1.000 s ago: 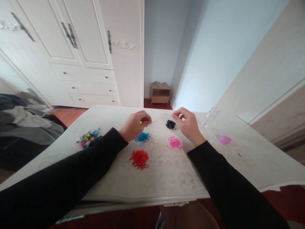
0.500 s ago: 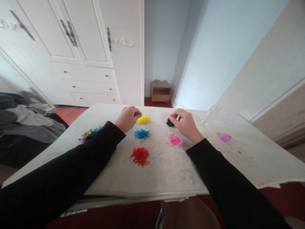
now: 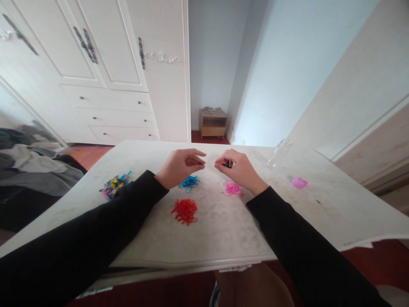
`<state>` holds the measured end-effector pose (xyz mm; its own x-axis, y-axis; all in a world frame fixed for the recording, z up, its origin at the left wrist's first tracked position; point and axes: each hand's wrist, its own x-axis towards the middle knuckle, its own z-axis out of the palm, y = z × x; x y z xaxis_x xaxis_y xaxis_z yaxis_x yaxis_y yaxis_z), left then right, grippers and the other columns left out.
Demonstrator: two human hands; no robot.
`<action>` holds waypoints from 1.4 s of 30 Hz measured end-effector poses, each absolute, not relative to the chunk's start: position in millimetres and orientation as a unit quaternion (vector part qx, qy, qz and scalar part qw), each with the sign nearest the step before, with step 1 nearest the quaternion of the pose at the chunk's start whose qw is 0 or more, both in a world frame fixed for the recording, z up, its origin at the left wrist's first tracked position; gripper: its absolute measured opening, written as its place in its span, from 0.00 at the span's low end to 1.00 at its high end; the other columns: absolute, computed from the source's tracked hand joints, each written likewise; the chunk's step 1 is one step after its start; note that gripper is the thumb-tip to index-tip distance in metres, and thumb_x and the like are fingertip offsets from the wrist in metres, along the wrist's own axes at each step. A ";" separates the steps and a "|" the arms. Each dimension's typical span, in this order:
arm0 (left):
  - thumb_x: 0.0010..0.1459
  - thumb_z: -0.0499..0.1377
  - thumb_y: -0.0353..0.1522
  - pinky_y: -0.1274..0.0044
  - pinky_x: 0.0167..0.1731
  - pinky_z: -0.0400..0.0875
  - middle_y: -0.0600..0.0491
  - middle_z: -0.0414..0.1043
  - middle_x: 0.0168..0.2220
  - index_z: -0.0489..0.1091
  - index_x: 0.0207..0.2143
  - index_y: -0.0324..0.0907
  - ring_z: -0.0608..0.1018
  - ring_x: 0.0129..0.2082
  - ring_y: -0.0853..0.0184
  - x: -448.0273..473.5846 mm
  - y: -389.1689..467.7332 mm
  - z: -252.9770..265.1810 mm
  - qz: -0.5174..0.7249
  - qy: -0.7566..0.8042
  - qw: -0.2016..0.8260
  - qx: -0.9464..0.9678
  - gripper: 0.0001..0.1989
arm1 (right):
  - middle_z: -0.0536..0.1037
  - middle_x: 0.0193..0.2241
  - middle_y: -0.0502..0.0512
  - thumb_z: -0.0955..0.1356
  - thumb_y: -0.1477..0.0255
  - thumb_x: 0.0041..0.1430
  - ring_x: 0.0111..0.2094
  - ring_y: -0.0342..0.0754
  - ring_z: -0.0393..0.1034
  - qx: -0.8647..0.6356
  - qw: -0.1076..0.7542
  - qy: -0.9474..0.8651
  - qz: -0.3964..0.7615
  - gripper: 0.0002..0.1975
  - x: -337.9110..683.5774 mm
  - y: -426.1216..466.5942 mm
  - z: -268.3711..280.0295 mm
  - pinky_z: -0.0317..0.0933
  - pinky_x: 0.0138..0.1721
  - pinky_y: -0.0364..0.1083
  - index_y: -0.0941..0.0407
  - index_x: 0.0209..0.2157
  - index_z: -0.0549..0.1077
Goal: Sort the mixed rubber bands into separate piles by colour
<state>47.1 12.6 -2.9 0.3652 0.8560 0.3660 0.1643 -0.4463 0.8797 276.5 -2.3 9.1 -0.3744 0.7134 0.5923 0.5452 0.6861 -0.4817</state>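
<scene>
Both hands hover over the far middle of the white marbled surface (image 3: 223, 226), sleeves black to the wrist. The left hand (image 3: 180, 167) has its fingers (image 3: 195, 157) loosely spread and reaching toward the other hand — nothing shows between them. The right hand (image 3: 240, 169) pinches its thumb and forefinger on a small clump of black rubber bands (image 3: 227, 163), which sits at the fingertips toward the far edge; whether the clump rests on the surface or is lifted cannot be told.

Just under the left hand lies a small pile of blue rubber bands (image 3: 189, 182), partly covered by the palm. Nearer the front edge is a pile of red rubber bands (image 3: 184, 210). A pile of pink rubber bands (image 3: 232, 188) lies just beside the right wrist. Toward the left edge, well apart from the rest, sits a mixed heap of many-coloured rubber bands (image 3: 113, 185). Near the right edge lies a small pink-violet plastic piece (image 3: 299, 182), and a clear plastic bottle (image 3: 279, 152) lies at the far right.
</scene>
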 end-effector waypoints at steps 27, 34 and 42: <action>0.57 0.66 0.31 0.73 0.36 0.81 0.52 0.79 0.35 0.65 0.50 0.43 0.86 0.34 0.62 54.4 -3.7 -0.4 0.433 0.317 0.406 0.740 0.21 | 0.74 0.28 0.49 0.69 0.77 0.60 0.30 0.44 0.65 -0.351 0.394 -0.840 0.128 0.06 265.1 -12.9 13.4 0.59 0.36 0.46 0.55 0.29 0.72; 0.59 0.65 0.33 0.71 0.40 0.82 0.51 0.79 0.34 0.70 0.42 0.41 0.86 0.38 0.61 51.3 2.9 -5.3 0.446 0.331 0.404 0.727 0.10 | 0.71 0.27 0.49 0.68 0.75 0.61 0.30 0.45 0.65 -0.375 0.419 -0.818 0.124 0.07 267.7 -11.7 12.2 0.59 0.35 0.46 0.55 0.29 0.71; 0.57 0.67 0.37 0.76 0.34 0.82 0.47 0.76 0.38 0.79 0.36 0.37 0.85 0.33 0.63 50.7 3.0 -3.4 0.439 0.348 0.345 0.753 0.10 | 0.73 0.28 0.49 0.69 0.73 0.61 0.29 0.44 0.65 -0.378 0.436 -0.803 0.149 0.05 266.8 -10.7 10.5 0.59 0.32 0.45 0.55 0.30 0.73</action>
<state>50.7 3.0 -3.4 0.3717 0.8270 0.4217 0.2217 -0.5202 0.8247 266.8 -10.7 10.5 -0.3339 0.7369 0.5878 0.4768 0.6699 -0.5691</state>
